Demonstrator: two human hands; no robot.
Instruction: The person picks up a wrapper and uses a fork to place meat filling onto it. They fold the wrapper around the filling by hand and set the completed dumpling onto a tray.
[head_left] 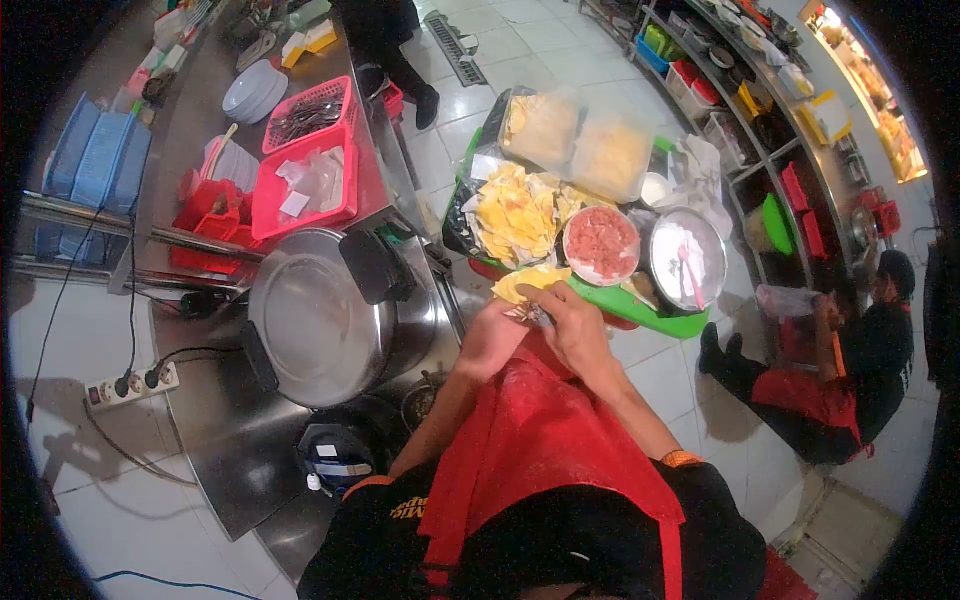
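Note:
My left hand (492, 340) and my right hand (572, 325) meet above the red apron (550, 430), both closed round a yellow wrapper sheet (530, 284). Something shiny and whitish, too small to make out, shows between the fingers. Just beyond them, a pile of yellow sheets (514, 213) lies in a black-lined container. To its right stand a bowl of pink chopped filling (602, 245) and a metal bowl of white powder (688, 258) with a pink spoon (686, 262). A green tray edge (640, 306) shows below the bowls.
Plastic tubs (612, 158) stand behind the pile. At left are a large lidded pot (320, 315), red baskets (310, 185) and a power strip (132, 388). A seated person (835, 380) is at right, near shelves (745, 180); another person's legs (400, 70) show at the top.

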